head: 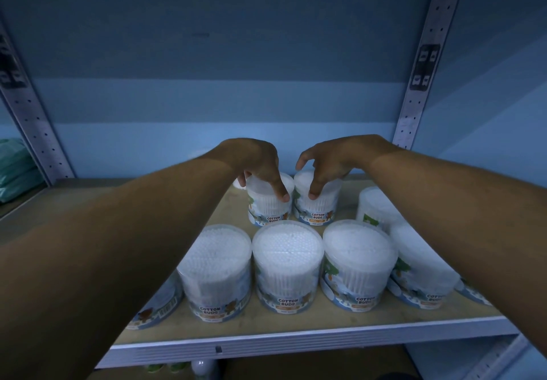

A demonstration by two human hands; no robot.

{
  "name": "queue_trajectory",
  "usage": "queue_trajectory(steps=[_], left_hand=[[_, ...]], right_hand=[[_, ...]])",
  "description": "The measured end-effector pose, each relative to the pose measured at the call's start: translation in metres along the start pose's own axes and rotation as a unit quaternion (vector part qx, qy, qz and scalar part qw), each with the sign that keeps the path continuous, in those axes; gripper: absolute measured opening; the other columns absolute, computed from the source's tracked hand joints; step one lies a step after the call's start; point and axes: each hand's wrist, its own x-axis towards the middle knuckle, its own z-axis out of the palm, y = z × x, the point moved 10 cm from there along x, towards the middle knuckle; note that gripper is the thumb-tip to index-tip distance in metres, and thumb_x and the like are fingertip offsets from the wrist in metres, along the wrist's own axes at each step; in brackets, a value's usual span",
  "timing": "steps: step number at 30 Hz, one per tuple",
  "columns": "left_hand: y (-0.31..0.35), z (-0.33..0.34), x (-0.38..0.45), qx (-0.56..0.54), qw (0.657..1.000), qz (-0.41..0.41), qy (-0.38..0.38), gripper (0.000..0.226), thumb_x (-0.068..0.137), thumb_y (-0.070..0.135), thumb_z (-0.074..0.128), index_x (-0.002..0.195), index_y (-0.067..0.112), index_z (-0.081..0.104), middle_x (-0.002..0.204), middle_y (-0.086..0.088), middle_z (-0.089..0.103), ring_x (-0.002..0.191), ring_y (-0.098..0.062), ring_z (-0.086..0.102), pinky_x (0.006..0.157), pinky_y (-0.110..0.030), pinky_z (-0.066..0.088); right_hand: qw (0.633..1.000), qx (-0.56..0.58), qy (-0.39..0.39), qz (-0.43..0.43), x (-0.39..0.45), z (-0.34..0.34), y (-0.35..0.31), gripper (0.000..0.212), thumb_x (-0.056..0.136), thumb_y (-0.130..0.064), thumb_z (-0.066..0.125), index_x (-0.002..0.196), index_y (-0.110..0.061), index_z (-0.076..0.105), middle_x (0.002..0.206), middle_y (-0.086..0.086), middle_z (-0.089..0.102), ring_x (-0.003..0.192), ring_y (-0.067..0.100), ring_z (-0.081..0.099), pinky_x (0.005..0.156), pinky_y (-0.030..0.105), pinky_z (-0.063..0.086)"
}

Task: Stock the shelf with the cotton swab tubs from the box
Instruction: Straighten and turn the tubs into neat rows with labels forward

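Currently both hands sit atop the back-row pair: left hand (254,163) pinching the left tub (268,202), right hand (325,160) gripping the right tub (318,202), both upright and touching on the shelf (266,325), front row nearer the wrists.

Shop or stockroom. Metal rack with perforated uprights (426,63), shelf board (266,325) with pale front rail. Many identical "COTTON BUDS" tubs (287,264) in rows, labels outward. Plain blue wall (222,54) behind, dim light.
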Motion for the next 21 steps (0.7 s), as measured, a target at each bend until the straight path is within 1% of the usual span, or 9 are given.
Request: queue_trajectory(steps=[3, 7, 12, 16, 19, 21], left_hand=[[0.0, 0.0, 0.001, 0.004, 1.0, -0.004, 0.001, 0.092, 0.058, 0.054, 0.09, 0.135, 0.015, 0.056, 0.133, -0.007, 0.056, 0.11, -0.031, 0.062, 0.084, -0.04, 0.061], [0.0, 0.001, 0.002, 0.018, 1.0, -0.01, 0.0, 0.098, 0.055, 0.058, 0.089, 0.136, 0.016, 0.055, 0.133, -0.008, 0.056, 0.101, -0.031, 0.067, 0.083, -0.039, 0.061], [0.0, 0.002, -0.001, 0.025, 1.0, -0.009, -0.003, 0.099, 0.056, 0.062, 0.087, 0.137, 0.015, 0.055, 0.135, -0.006, 0.055, 0.092, -0.03, 0.07, 0.084, -0.038, 0.061], [0.001, 0.005, -0.005, 0.014, 1.0, -0.009, -0.009, 0.091, 0.062, 0.062, 0.084, 0.135, 0.015, 0.057, 0.133, -0.006, 0.057, 0.102, -0.031, 0.066, 0.084, -0.038, 0.061], [0.001, 0.007, -0.008, 0.018, 1.0, -0.012, -0.017, 0.092, 0.061, 0.062, 0.084, 0.136, 0.015, 0.056, 0.133, -0.007, 0.057, 0.105, -0.031, 0.066, 0.085, -0.038, 0.06], [0.001, 0.009, -0.01, 0.019, 1.0, -0.014, -0.018, 0.092, 0.061, 0.065, 0.083, 0.135, 0.017, 0.057, 0.135, -0.007, 0.057, 0.105, -0.031, 0.066, 0.085, -0.038, 0.06]], right_hand=[[1.0, -0.012, -0.005, -0.006, -0.001, 0.002, -0.001, 0.083, 0.066, -0.049, 0.088, 0.139, -0.047, 0.049, 0.144, -0.004, 0.048, 0.114, 0.029, 0.061, 0.097, 0.041, 0.055], [1.0, -0.019, 0.0, -0.011, -0.005, 0.002, -0.002, 0.08, 0.069, -0.048, 0.086, 0.14, -0.048, 0.049, 0.144, -0.004, 0.048, 0.119, 0.028, 0.057, 0.099, 0.039, 0.052], [1.0, 0.003, 0.003, -0.025, -0.015, 0.002, -0.006, 0.068, 0.075, -0.049, 0.082, 0.137, -0.042, 0.054, 0.144, -0.006, 0.047, 0.121, 0.026, 0.055, 0.093, 0.036, 0.056], [1.0, 0.014, 0.009, -0.025, -0.022, 0.003, -0.007, 0.065, 0.073, -0.051, 0.082, 0.134, -0.045, 0.058, 0.142, -0.009, 0.049, 0.12, 0.025, 0.056, 0.089, 0.032, 0.056], [1.0, 0.011, 0.007, -0.025, -0.027, 0.004, -0.008, 0.068, 0.072, -0.052, 0.082, 0.135, -0.046, 0.057, 0.144, -0.01, 0.048, 0.12, 0.025, 0.056, 0.086, 0.031, 0.055], [1.0, 0.008, 0.004, -0.024, -0.031, 0.005, -0.009, 0.07, 0.071, -0.052, 0.082, 0.136, -0.047, 0.056, 0.145, -0.01, 0.047, 0.119, 0.025, 0.058, 0.089, 0.032, 0.055]])
